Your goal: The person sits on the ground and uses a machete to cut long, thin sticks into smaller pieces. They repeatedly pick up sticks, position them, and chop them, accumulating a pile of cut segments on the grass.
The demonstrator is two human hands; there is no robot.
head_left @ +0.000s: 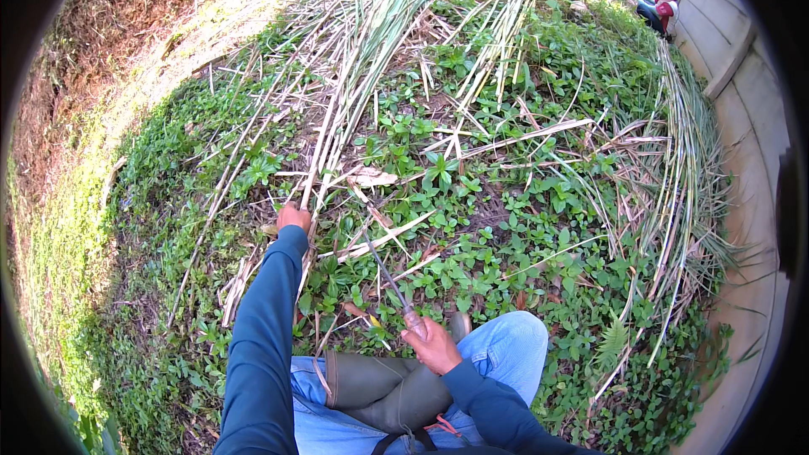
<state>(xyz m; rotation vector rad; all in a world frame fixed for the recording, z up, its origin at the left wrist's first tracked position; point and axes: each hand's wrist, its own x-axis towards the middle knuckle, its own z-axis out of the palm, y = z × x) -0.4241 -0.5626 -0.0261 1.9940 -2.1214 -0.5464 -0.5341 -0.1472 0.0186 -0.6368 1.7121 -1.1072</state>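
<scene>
A bundle of long stalks (335, 128) lies across the ground in front of the person, its pale, bare ends toward the body and its long green leaves fanning out at the far side. The left hand (293, 217) is closed in a fist at the near end of these stalks, gripping them; how many run through the fist cannot be told. The right hand (436, 347) is wrapped around the handle of a knife (390, 279), whose thin, dark blade slants forward and to the left, well apart from the left fist, its tip hard to make out among the dry pieces.

Near the blade lie a pale, curled dry leaf (371, 177) and some split strips of stalk. A smaller bunch of stalks (500, 44) lies just right of the leafy ends, and a long heap of cut stalks (677, 139) stretches along the right side. Low green plants (539, 190) cover the ground between them.

The person sits with bent legs, wearing a dark blue sleeve (263, 329), blue jeans (516, 350) and olive boots (371, 375). At the far right, another person (662, 12) in red and dark clothing is beside a pale panelled wall (716, 21)
</scene>
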